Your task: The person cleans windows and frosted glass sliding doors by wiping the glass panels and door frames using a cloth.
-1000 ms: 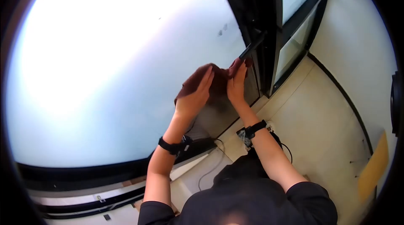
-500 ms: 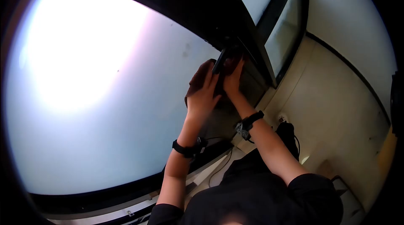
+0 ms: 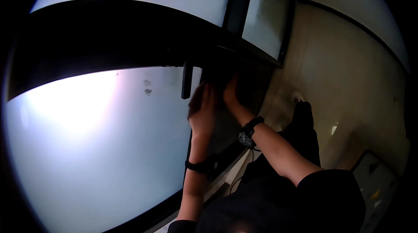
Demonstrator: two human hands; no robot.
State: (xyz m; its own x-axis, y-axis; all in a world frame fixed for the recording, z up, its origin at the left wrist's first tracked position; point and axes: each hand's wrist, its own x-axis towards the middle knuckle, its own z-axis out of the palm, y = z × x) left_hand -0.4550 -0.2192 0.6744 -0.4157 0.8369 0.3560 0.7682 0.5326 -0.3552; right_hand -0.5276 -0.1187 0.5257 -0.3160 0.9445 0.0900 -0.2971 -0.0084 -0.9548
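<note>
My left hand (image 3: 203, 117) is blurred by motion at the dark door frame, just below a black door handle (image 3: 187, 80). Its fingers point up and press on a dark reddish-brown cloth (image 3: 194, 102), whose edge shows at the left of the hand. My right hand (image 3: 232, 96) is a little further right, against the dark face of the frame (image 3: 248, 85). Deep shadow hides most of its fingers, and whether it holds part of the cloth cannot be made out. Both wrists wear black straps with small devices.
A bright frosted pane (image 3: 109, 146) fills the left, with small grey smudges (image 3: 148, 89) near the handle. Beyond the frame is another glazed panel (image 3: 265, 15). Pale floor (image 3: 322, 72) lies to the right, with a patterned grey object (image 3: 374, 189) at lower right.
The view has turned, so the handle now appears upright and further left. My left hand with the cloth has come down from beside the handle to below it. My right hand stays near the frame.
</note>
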